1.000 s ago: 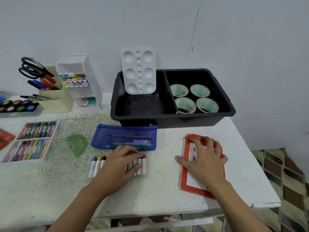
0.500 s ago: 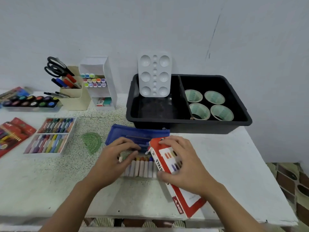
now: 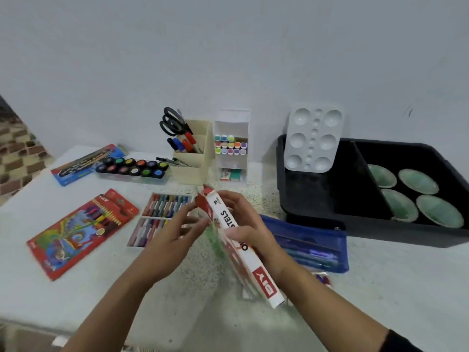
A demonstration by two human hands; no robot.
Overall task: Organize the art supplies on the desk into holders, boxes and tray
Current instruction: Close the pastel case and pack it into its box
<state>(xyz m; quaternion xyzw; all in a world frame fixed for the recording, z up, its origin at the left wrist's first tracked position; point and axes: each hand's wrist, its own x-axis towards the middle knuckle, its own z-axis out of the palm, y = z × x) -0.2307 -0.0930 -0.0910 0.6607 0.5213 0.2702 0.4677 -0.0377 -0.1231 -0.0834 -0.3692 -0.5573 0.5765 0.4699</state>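
Observation:
My right hand (image 3: 250,231) grips a red-and-white oil pastels box (image 3: 247,257), held on edge above the middle of the desk, its open flap end pointing away from me. A clear pastel tray shows blurred along the box's underside. My left hand (image 3: 172,237) is at the flap end with its fingers stretched out, touching the box. A black divided tray (image 3: 355,224) at the right holds several tape rolls (image 3: 416,181), and a white palette (image 3: 314,138) leans in it.
A blue pencil case (image 3: 309,242) lies just right of my hands. An open pastel tray (image 3: 162,207) and a red pencil pack (image 3: 81,229) lie left. At the back stand paint pots (image 3: 132,166), a beige holder (image 3: 193,163) with scissors and a white marker holder (image 3: 232,148).
My right hand picked the box up from the right, brought it to the pastels under my left hand, then both lifted it on edge. My view swung left.

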